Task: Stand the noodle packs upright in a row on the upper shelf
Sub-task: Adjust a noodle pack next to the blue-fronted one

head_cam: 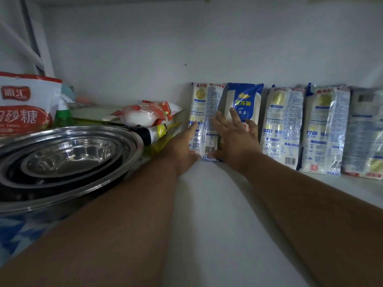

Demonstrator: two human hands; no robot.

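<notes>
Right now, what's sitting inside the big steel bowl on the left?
Smaller steel bowls are nested inside the big steel bowl, the innermost looking empty. Whatever lies beneath the nested ones is covered, and the left forearm hides the near rim.

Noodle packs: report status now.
Left hand and right hand steadying leftmost noodle pack. Five packs upright. Bowls crowd left.

Five upright noodle packs (284, 125) along the shelf (217, 214) wall, both hands (236, 137) flat on the leftmost two

Both bare arms outstretched, left hand (182, 150) edge-on, right hand (236, 137) flat with fingers (235, 114) spread.
</notes>
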